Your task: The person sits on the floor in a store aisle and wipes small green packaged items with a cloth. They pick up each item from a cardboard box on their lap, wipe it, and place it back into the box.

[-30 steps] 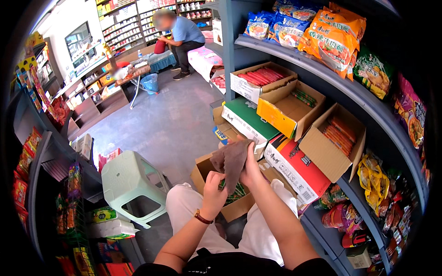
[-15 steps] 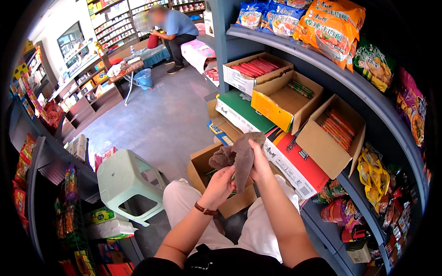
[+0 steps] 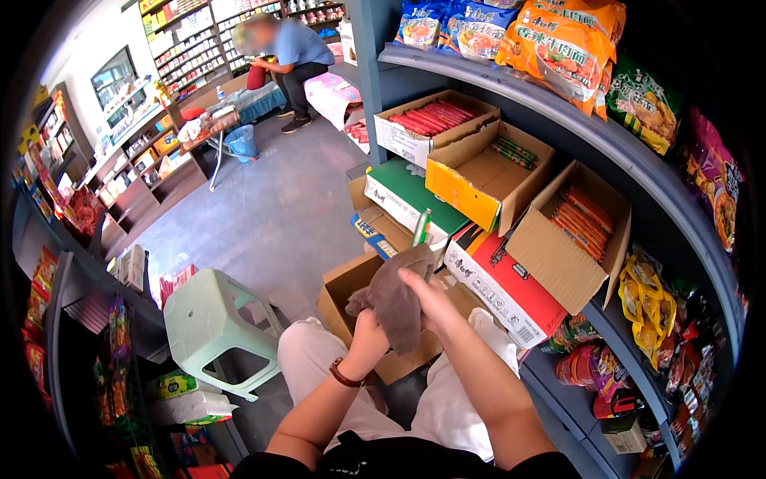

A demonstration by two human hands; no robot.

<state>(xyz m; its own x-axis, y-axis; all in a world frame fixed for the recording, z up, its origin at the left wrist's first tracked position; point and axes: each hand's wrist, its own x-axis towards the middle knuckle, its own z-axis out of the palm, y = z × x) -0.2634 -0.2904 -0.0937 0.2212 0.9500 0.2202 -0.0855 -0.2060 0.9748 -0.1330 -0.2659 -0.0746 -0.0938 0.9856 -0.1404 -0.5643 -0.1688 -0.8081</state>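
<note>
A grey-brown cloth (image 3: 396, 299) is bunched between my two hands, above an open cardboard box (image 3: 339, 307) at my knees. My left hand (image 3: 369, 342) grips its lower left part, fingers curled in. On the cloth's right side my right hand (image 3: 427, 297) is closed, thumb laid on top. A slim green-wrapped stick (image 3: 423, 226) pokes up out of the cloth's upper end; its lower part is hidden inside. Similar green sticks (image 3: 513, 153) lie in an open carton (image 3: 455, 195) on the right. Beside that carton are boxes of red sticks (image 3: 435, 117) and orange sticks (image 3: 580, 225).
A pale green plastic stool (image 3: 203, 319) stands left of my knees. Stacked green (image 3: 407, 191) and red (image 3: 511, 279) cartons sit to my right, below a shelf edge (image 3: 550, 100) holding noodle packets. Farther back a seated person (image 3: 299, 52) leans forward near a blue basket (image 3: 241, 142).
The cloth has turned and come slightly lower and left. My right hand's grip has shifted down it, and the green stick now shows above the cloth.
</note>
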